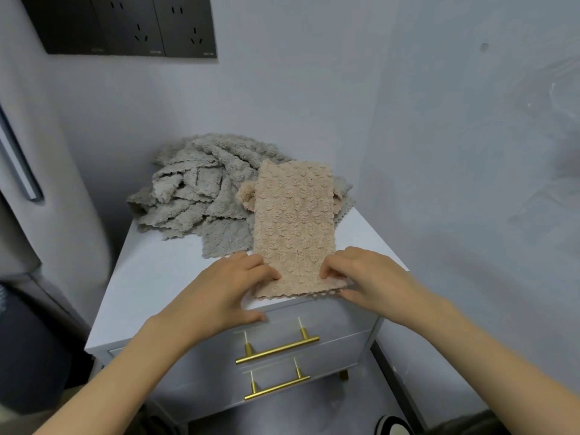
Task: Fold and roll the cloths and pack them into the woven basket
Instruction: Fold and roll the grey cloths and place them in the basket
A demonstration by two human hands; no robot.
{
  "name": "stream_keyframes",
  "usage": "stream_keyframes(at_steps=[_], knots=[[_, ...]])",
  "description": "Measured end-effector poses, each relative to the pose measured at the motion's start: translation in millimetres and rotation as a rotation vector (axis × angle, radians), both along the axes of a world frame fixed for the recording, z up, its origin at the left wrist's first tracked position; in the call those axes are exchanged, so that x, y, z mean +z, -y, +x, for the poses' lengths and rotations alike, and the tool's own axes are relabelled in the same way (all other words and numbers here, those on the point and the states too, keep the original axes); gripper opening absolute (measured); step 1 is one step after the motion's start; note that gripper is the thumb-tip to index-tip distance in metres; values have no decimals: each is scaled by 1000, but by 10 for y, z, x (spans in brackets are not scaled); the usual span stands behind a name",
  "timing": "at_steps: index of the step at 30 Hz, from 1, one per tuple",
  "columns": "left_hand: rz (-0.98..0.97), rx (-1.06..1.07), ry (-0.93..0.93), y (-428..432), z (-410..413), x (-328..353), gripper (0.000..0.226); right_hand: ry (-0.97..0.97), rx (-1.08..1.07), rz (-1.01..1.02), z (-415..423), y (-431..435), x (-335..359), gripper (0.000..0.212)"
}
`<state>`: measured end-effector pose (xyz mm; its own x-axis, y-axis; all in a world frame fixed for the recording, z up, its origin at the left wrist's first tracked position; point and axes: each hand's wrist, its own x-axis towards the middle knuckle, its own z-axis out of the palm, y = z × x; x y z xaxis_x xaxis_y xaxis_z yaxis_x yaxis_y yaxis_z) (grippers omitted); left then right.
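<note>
Head view: one beige cloth (295,221) is lying folded on the desk (169,277), its far end overlapping a grey cloth heap (194,196) too tangled to count. The left hand (226,287) is pressing its near edge with the fingers only, while the right hand (367,277) is pinching its near-right corner.

Both bare forearms reached forward, converging. Left hand (229,287) palm down, bent fingertips (271,273) resting on the near left edge of the cloth (295,221), thumb splayed back, off the cloth. Right hand (367,277) palm down, fingers curled over the near right corner, thumb beneath the edge, pinching it.
</note>
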<state>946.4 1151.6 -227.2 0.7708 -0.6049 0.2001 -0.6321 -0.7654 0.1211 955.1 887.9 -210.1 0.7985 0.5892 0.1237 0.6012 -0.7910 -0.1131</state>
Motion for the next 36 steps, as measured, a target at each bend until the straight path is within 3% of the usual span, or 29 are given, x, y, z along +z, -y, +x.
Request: stream_keyframes(at_steps=[6,9,12,16,21,25,29,32,36], knots=[[-67,-11,21,-12,3,31,43,-60,-45,94,5,61,3,19],[-156,31,-56,-24,2,16,34,-152,-98,159,14,77,18,24],[-259,116,-147,-6,53,46,18,-190,-151,236,26,63,23,16],[-367,241,-280,34,150,52,20,-193,-246,314,80,22,-6,8],[-475,363,-306,101,260,8,15,-159,-332,383,112,-40,-70,8],[-336,434,-110,172,251,0,13,19,-287,379,83,-100,-103,18],[-202,241,241,250,197,10,12,211,2,301,55,-159,-111,34],[-132,-1,303,275,182,-3,22,229,90,236,21,-165,-173,31],[-104,-87,291,245,187,-6,14,205,79,213,25,-115,-193,31]])
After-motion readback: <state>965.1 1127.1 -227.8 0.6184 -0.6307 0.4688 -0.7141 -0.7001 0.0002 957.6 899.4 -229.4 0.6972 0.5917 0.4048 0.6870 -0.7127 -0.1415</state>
